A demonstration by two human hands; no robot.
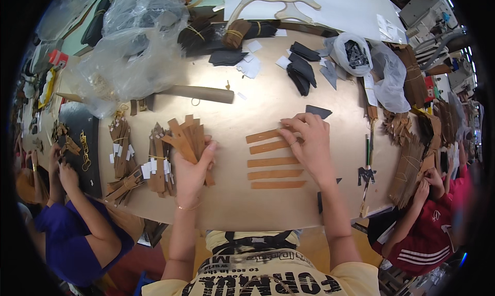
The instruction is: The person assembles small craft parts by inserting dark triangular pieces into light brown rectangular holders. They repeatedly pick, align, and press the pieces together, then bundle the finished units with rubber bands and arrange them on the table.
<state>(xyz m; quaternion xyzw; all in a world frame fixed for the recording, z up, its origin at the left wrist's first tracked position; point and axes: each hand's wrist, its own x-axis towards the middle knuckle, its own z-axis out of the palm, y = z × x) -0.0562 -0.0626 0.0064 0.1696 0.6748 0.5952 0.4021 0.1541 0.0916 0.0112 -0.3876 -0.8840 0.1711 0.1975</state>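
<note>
My left hand (193, 169) is closed around a fanned bunch of brown leather strips (192, 133), whose ends stick up above the thumb. To its right, several tan leather strips lie in a column on the table, one below another with gaps between them. My right hand (309, 141) is over the right ends of the upper ones, its fingertips pinching the end of the topmost leather strip (262, 136). The second leather strip (268, 147) runs under or beside the thumb; its right end is partly hidden. The lowest leather strip (277, 184) lies flat, nearest me.
Tied bundles of brown strips (160, 162) with white tags lie left of my left hand. Farther off are a wooden-handled hammer (198, 93), clear plastic bags (129, 53) and black pieces (301, 71). A pen (367, 146) lies right. Co-workers sit on both sides.
</note>
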